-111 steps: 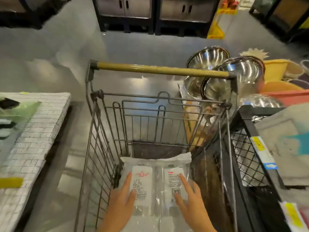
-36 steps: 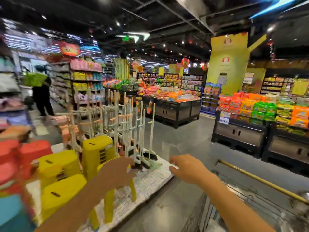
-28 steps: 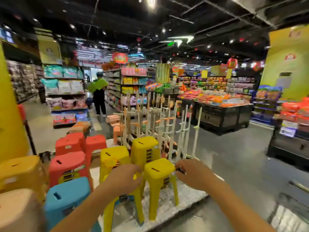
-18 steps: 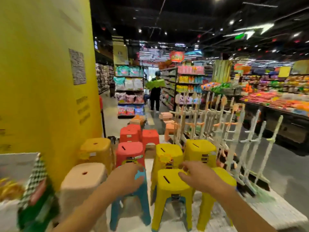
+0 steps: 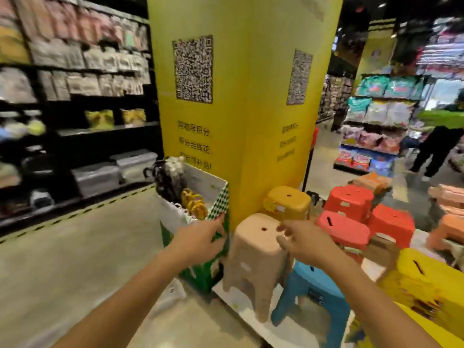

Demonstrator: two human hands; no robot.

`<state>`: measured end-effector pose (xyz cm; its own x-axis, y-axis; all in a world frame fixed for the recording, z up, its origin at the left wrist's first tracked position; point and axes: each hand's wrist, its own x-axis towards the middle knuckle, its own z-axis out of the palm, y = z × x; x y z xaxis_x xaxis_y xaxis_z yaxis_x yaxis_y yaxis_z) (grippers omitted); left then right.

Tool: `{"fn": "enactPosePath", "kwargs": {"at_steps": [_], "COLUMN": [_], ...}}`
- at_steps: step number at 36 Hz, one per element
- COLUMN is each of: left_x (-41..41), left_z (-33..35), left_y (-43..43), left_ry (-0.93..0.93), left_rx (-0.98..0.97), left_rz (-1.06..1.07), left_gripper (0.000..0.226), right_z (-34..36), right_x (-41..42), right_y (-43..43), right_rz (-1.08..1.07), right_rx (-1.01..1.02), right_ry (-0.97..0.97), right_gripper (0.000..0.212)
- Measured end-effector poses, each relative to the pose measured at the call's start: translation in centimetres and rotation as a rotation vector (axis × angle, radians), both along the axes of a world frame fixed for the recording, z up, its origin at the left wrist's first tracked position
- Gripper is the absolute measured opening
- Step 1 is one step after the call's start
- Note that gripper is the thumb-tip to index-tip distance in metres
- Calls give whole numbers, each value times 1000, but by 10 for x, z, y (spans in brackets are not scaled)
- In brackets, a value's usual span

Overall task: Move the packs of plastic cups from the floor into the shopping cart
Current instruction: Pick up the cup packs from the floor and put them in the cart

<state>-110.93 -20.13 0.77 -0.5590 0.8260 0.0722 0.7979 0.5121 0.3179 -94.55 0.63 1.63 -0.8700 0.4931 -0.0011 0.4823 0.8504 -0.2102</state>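
Neither the shopping cart nor any pack of plastic cups is in view. My left hand (image 5: pixel 200 237) is held out in front of me with loosely curled fingers and holds nothing. My right hand (image 5: pixel 303 239) is also stretched forward, fingers apart and empty. Both hands hover in the air in front of a beige plastic stool (image 5: pixel 256 249) and a display box (image 5: pixel 198 197), touching neither. The picture is blurred by motion.
A wide yellow pillar (image 5: pixel 241 96) with QR codes stands straight ahead. Coloured plastic stools (image 5: pixel 351 214) crowd a low white platform at the right. Dark shelves (image 5: pixel 75 109) line the left side, with bare floor (image 5: pixel 75 247) before them. A person (image 5: pixel 437 149) walks at far right.
My view has swung far to the left, away from the cart where both hands lay on a pack, past the stools to the yellow pillar. Both hands stay raised and empty.
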Motion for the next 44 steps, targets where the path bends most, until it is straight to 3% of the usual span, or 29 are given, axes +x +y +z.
{"fn": "enactPosePath", "kwargs": {"at_steps": [10, 19, 34, 44], "left_x": [-51, -100, -245, -337], "left_z": [-37, -52, -68, -69], "left_y": [-116, -213, -363, -413], "left_ry": [-83, -105, -114, -100], "left_rx": [-38, -79, -40, -61], "left_rz": [489, 749, 903, 934], "left_gripper": [34, 36, 38, 39], "right_z": [-28, -37, -50, -48], "right_x": [-137, -238, -435, -542], "right_y": [-52, -131, -292, -351], "right_rz": [397, 623, 772, 834], "right_rx": [-8, -22, -16, -13], "right_ry": [-54, -80, -121, -170], "right_gripper": [39, 39, 41, 42]}}
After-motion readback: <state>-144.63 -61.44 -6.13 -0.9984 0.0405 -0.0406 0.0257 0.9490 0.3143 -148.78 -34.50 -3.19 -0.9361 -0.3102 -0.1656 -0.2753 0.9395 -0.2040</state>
